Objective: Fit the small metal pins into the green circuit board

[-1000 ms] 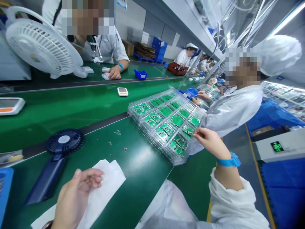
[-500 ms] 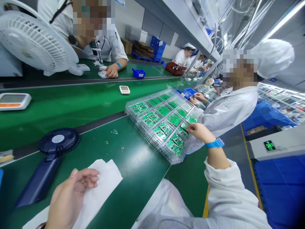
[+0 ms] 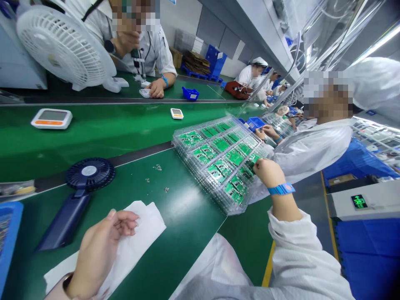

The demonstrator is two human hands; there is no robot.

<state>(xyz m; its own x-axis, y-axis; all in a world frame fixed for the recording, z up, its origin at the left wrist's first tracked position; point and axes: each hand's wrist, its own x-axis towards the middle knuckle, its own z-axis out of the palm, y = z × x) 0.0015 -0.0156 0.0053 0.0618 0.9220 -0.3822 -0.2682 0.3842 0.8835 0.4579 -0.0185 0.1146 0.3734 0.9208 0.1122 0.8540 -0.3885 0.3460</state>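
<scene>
My right hand, with a blue wrist strap, is closed on a green circuit board at the right side of a clear plastic tray. Several green boards lie in the tray's compartments, and more clear trays are stacked beneath it. At the lower left, my left hand rests over a white sheet with its fingers loosely curled and nothing held in them. Small metal bits lie on the green table beyond the sheet.
A dark blue handheld fan lies left of the sheet, near a blue bin. Two white display devices sit on the green belt. Co-workers sit across the belt and at the right, near a small blue bin.
The view has shifted left, bringing more of the blue bin into sight. My right hand has lifted the board's edge slightly; my left hand keeps its pose over the sheet.
</scene>
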